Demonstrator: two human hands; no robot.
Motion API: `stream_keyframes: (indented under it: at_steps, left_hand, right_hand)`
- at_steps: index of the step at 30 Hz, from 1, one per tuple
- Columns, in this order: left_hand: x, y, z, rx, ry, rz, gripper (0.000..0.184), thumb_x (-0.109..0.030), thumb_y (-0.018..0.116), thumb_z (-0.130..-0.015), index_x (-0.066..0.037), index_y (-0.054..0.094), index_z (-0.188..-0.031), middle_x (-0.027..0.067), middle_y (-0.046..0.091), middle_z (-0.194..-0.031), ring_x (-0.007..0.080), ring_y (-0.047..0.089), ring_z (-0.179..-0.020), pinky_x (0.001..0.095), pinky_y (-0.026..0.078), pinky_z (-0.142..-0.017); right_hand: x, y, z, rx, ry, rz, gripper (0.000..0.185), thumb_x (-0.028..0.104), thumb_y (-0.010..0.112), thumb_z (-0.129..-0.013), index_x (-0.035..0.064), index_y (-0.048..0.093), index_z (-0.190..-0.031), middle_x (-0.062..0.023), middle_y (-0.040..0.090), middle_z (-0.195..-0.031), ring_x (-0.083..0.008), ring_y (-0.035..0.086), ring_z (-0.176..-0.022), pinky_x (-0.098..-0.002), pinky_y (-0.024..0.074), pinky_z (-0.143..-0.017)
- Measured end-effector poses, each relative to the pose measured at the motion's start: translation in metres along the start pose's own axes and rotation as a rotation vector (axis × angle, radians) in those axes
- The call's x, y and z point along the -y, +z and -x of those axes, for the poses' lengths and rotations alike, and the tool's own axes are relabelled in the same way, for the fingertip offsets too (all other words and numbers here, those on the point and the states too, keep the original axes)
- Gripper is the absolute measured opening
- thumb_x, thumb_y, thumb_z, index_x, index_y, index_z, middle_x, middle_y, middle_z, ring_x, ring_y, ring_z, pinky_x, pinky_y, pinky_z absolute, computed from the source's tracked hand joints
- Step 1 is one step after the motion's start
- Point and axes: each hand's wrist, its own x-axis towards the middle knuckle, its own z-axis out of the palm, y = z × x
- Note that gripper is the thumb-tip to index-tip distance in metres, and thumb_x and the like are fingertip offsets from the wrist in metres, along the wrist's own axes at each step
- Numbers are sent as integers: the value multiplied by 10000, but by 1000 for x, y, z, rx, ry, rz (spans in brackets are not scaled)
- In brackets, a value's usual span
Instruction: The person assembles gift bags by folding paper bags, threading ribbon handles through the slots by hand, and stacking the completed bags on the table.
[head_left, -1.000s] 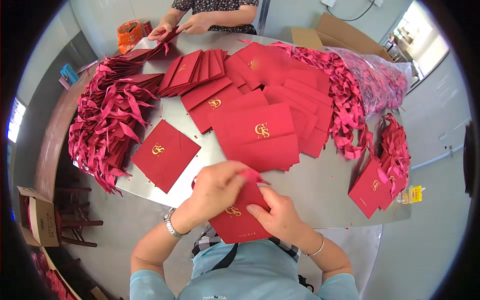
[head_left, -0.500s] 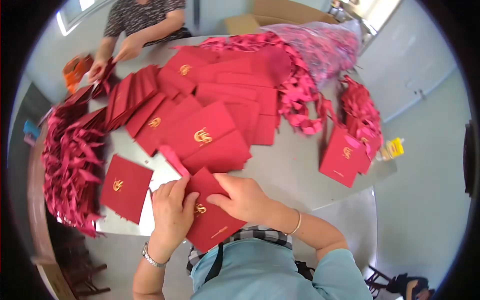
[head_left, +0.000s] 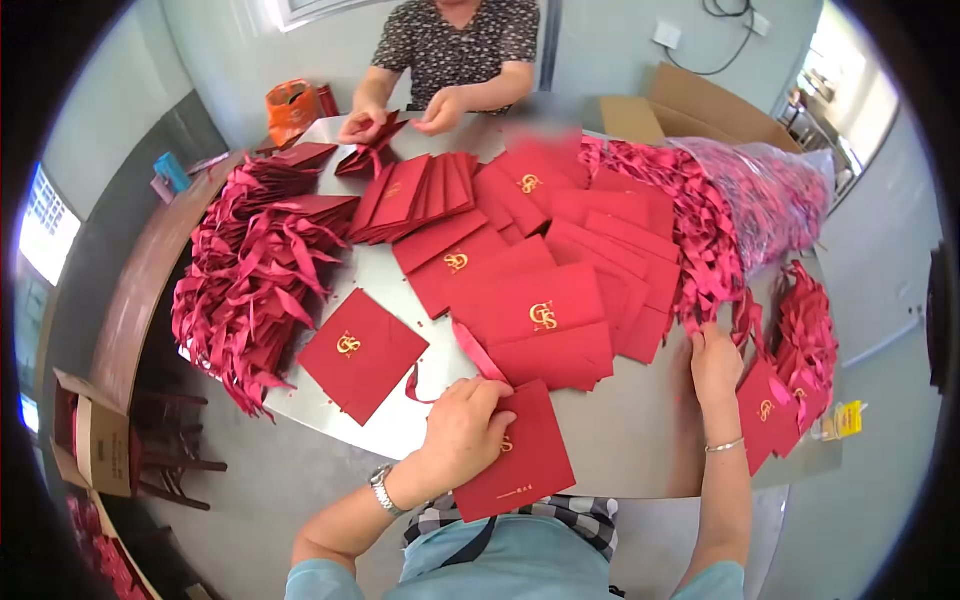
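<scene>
A small hand-assembly workshop, a grey bench (head_left: 645, 435) covered with piles of gold-lettered red bags (head_left: 555, 345), pink ribbons (head_left: 705, 220) heaped beside a stuffed clear sack (head_left: 775, 200), a co-worker (head_left: 455, 60) stationed at the far side, an open carton (head_left: 715, 105) set by plain walls (head_left: 605, 55)

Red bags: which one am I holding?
The bag in your left hand, overlapping the table's near edge in view. It's the only one in your grip; your right hand is at the ribbons.

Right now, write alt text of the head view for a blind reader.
A left hand holds a flat, gold-lettered red gift bag while the right hand touches heaped pink ribbons. Across the metal table, a co-worker handles another red bag.
</scene>
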Motion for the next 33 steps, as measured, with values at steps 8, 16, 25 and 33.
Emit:
stream_keyframes:
  at_steps: [8,16,25,33]
  left_hand:
    - [1,-16,-37,87,5,236,221,-108,672,-807,-25,594,-996,180,653,-928,379,629,-875,438,509,-741]
    - [19,-2,-85,137,-60,281,238,-54,665,-818,13,645,-1045,175,682,-874,261,677,-784,330,524,-723]
    - [43,7,-76,210,-176,772,308,-19,663,-843,3,630,-1148,46,669,-1002,96,611,-911,248,510,-795]
    - [39,4,-74,223,-115,616,316,40,600,-807,8,642,-1118,78,667,-1017,148,630,-930,274,507,-832]
  right_hand:
    - [5,-45,27,-324,-319,-327,112,96,622,-881,12,646,-951,-120,613,-844,-285,606,-739,-368,479,-638]
    - [63,-74,13,-337,-402,-867,110,26,602,-912,-22,630,-1007,-96,626,-1088,-178,583,-989,-275,443,-890]
    - [176,-35,49,-158,-834,-641,114,64,706,-758,66,656,-860,-57,630,-748,-248,589,-687,-369,428,-624]
    - [177,-24,49,-68,-647,-712,62,70,694,-781,59,659,-830,-72,647,-732,-259,599,-660,-375,445,-612]
